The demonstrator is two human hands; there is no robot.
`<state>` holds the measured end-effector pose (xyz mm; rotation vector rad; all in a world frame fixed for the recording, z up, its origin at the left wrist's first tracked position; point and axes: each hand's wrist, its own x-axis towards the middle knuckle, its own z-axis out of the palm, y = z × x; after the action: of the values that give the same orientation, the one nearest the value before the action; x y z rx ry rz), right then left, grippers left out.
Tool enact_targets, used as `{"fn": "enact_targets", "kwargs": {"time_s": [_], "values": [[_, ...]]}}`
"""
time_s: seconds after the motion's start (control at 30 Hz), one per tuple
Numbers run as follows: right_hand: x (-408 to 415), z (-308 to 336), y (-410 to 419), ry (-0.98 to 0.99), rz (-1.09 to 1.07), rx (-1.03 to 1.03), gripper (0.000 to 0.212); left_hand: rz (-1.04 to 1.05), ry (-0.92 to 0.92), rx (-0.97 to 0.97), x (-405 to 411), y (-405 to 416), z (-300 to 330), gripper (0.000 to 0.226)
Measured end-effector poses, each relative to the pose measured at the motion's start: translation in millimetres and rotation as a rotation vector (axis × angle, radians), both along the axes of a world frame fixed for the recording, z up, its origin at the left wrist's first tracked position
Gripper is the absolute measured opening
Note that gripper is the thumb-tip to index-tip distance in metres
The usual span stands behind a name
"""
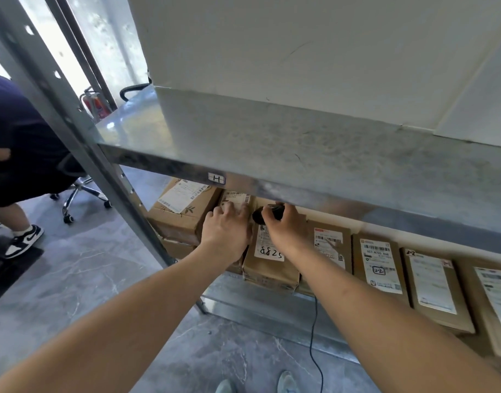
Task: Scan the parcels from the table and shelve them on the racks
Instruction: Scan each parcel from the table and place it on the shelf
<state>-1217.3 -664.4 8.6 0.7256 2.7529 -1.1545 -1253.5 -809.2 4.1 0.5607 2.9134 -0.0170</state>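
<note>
Both my arms reach under a metal shelf [300, 154] of the rack, marked "H", to a lower shelf. My left hand [228, 232] rests with spread fingers on a small brown parcel [233, 198] with a barcode label, standing upright between other boxes. My right hand [283, 225] is closed around a black handheld scanner [267, 212]; its cable [314, 336] hangs down to the floor. Just below my hands stands a brown parcel with "8825" handwritten on its label [269, 268].
A larger cardboard box [184, 214] sits left of my hands. Several labelled brown parcels [381, 268] line the lower shelf to the right. A big white box [300, 52] stands on the upper shelf. A person's leg [15, 217] and an office chair [82, 194] are at left.
</note>
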Motion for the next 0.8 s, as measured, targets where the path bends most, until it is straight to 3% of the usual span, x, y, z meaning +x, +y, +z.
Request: {"fn": "enact_targets", "kwargs": {"time_s": [0.3, 0.6, 0.8], "values": [[20.1, 3.4, 15.7, 0.051, -0.109, -0.069, 0.033, -0.152, 0.056, 0.079, -3.7, -0.6, -2.0, 0.064], [98.2, 5.2, 44.8, 0.213, -0.431, -0.066, 0.036, -0.473, 0.016, 0.188, 36.3, 48.5, 21.8, 0.038], [178.8, 16.6, 71.0, 0.285, -0.678, -0.051, 0.037, -0.694, 0.012, 0.149, 85.4, 102.5, 39.9, 0.051]]}}
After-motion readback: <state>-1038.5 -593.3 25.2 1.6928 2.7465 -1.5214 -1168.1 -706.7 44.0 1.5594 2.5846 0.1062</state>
